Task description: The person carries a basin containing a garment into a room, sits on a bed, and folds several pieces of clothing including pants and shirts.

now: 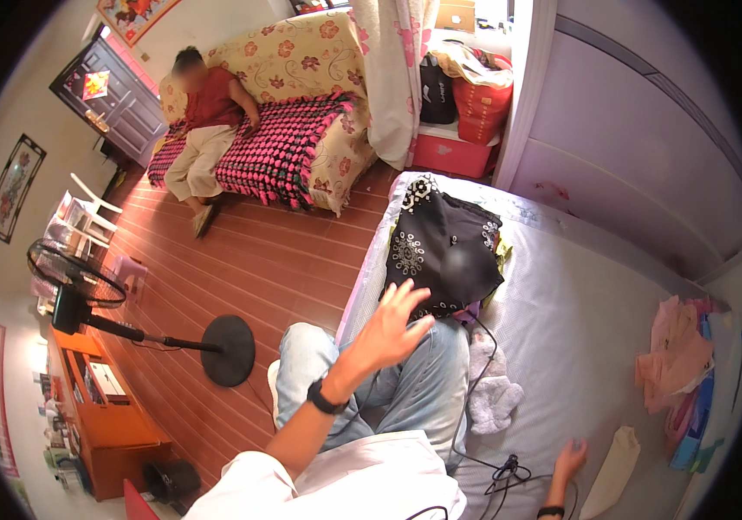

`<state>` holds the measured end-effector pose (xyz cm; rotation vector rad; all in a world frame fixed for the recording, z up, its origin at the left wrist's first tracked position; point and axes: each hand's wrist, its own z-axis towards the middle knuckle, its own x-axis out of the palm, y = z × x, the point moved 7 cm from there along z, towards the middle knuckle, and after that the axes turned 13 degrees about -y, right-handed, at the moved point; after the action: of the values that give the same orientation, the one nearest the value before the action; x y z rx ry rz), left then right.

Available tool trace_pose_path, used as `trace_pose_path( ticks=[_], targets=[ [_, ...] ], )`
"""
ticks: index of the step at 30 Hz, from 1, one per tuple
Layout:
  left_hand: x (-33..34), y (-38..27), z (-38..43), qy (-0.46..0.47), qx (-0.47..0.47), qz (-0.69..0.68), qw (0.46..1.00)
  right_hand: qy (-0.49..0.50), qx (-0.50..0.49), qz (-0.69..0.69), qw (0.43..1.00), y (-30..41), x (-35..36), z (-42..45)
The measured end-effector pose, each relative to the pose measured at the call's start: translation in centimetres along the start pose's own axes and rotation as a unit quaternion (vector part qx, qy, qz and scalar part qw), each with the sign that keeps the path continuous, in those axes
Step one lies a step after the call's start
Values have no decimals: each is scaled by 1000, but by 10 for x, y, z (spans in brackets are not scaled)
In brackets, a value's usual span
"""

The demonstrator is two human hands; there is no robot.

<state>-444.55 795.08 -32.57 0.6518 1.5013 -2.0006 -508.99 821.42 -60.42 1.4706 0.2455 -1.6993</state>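
My left hand (pixel 391 328) is raised over my lap with its fingers spread, holding nothing, close to the lower left edge of a black patterned cloth (pixel 436 240). That cloth lies on the bed (pixel 559 312) with its white patterns showing. At the lower right, my right hand (pixel 570 459) hangs over the bed beside a long cream-coloured cloth item (pixel 611 471); its fingers look slightly bent, and whether they touch anything is unclear. Between the hands lie a grey plush toy (pixel 491 396) and a tangled black cable (pixel 508 469).
A person (pixel 211 123) sits on a flower-patterned sofa (pixel 293 52). A black standing fan (pixel 228 351) is on the wooden floor, near an orange cabinet (pixel 111 429). Folded clothes (pixel 676 354) lie at the bed's far right. Bags (pixel 484 104) stand beside the curtain.
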Motion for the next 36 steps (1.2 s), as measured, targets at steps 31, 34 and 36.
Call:
trace_pose_path(
  ticks=[31, 34, 36],
  targets=[
    [502, -308, 35, 431, 113, -152, 882, -96, 204, -154, 962, 9, -102, -92],
    [541, -338, 17, 437, 113, -103, 886, -114, 198, -140, 963, 6, -104, -85],
    [560, -364, -13, 482, 75, -90, 868, -90, 227, -114, 963, 4, -108, -86]
  ],
)
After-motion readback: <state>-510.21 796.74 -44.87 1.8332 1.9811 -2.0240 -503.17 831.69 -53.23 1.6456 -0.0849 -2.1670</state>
